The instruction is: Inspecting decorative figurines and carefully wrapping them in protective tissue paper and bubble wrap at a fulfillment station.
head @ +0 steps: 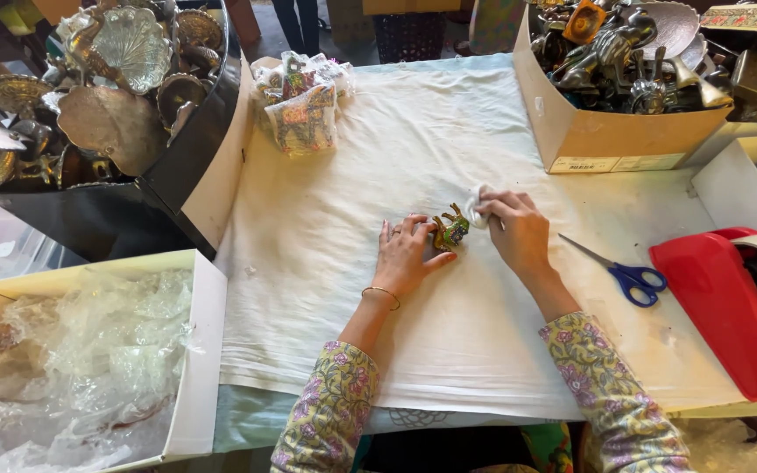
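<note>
A person's two hands work at the middle of a white cloth (413, 140) spread on a table. The left hand (405, 256) lies nearly flat, fingers loosely spread, thumb and fingertips steadying a small gold-and-green figurine (450, 230) at its 2 o'clock. The right hand (517, 229), at the figurine's 3 o'clock, pinches a small white cloth wad (475, 205) against it. This looks like wiping the figurine; turning it would expose unwiped sides. Blue scissors (631, 277) lie at 4 o'clock, a red tape dispenser (733, 307) farther right. Boxes of metalware (624, 52) sit at 1 and 10 o'clock.
</note>
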